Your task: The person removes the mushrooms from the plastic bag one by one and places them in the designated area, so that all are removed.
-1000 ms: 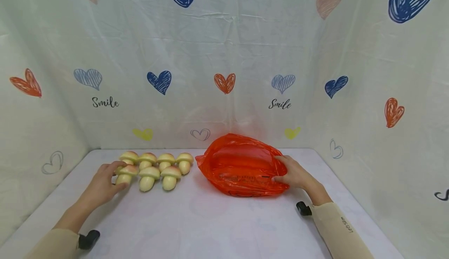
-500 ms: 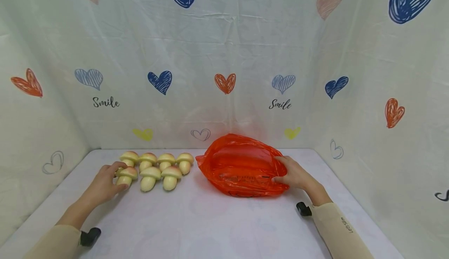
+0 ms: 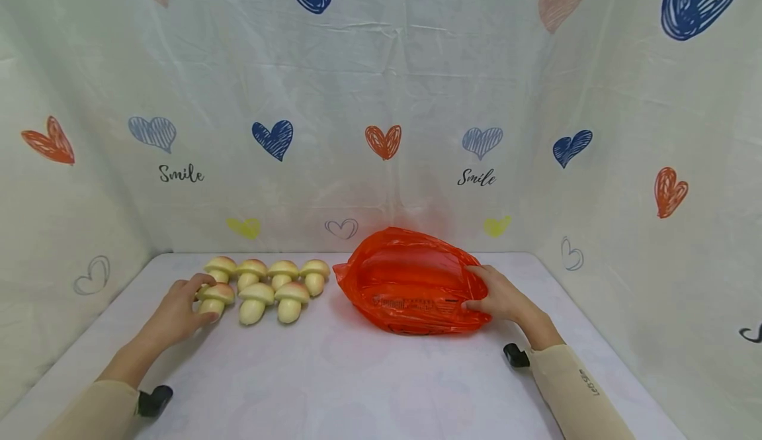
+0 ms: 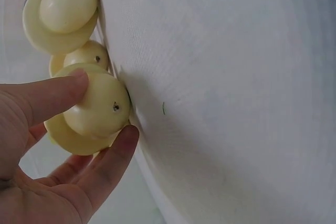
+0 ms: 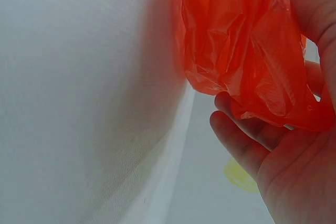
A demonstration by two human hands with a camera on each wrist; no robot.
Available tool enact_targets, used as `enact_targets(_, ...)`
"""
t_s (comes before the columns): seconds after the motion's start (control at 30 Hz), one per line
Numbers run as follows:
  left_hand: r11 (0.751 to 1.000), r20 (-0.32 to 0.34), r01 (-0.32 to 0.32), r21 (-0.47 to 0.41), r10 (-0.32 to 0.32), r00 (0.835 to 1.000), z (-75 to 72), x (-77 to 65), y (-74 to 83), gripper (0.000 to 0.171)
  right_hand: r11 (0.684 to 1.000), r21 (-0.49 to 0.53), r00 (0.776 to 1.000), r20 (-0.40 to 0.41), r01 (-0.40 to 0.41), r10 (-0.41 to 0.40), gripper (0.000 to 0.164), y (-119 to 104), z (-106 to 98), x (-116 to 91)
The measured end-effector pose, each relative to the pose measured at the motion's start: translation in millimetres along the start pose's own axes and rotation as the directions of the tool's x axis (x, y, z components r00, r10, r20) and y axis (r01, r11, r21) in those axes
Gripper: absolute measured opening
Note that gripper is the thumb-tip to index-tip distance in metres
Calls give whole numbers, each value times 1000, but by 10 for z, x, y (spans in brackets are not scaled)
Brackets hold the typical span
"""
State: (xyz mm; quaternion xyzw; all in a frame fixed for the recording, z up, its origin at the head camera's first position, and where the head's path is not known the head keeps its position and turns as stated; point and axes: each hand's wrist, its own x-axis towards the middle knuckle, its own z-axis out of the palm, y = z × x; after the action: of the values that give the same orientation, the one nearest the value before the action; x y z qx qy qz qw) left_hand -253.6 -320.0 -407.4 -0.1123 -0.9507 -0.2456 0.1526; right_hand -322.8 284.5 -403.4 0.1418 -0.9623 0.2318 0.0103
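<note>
My left hand (image 3: pixel 172 315) grips the front-left toy mushroom (image 3: pixel 214 300), a pale yellow one with a pinkish top. In the left wrist view the thumb lies on the pale stem (image 4: pixel 94 111) and the fingers curl round the other side of the cap. Several like mushrooms (image 3: pixel 253 304) stand beside and behind it in two rows. On the right, a red plastic bag (image 3: pixel 405 294) lies with its mouth spread toward me. My right hand (image 3: pixel 503 300) holds the bag's right rim, with the thumb and fingers on either side of the red film (image 5: pixel 257 51).
A white cloth covers the table (image 3: pixel 333 380). Behind and at both sides hangs a pale curtain (image 3: pixel 417 96) printed with hearts. A black wrist camera (image 3: pixel 155 401) sits at the left cuff, another camera (image 3: pixel 515 355) at the right.
Almost nothing differs. The whole head view has drifted a few pixels; both hands, the mushrooms and the bag keep their places.
</note>
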Motion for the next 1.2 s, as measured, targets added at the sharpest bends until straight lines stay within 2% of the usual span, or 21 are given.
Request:
enact_targets(0.6, 999, 19, 38, -15, -37, 999, -39, -38, 4, 57, 1000, 2, 1000, 4, 4, -4, 84, -19, 6, 22)
enact_targets(0.97, 1000, 9, 23, -16, -23, 1000, -49, -93, 12, 58, 1000, 3, 1000, 4, 2, -2, 85, -10, 23, 25)
enact_targets(1.2, 1000, 3, 23, -1, -23, 1000, -124, -135, 40, 59, 999, 10, 999, -8, 31, -31, 85, -55, -2, 40)
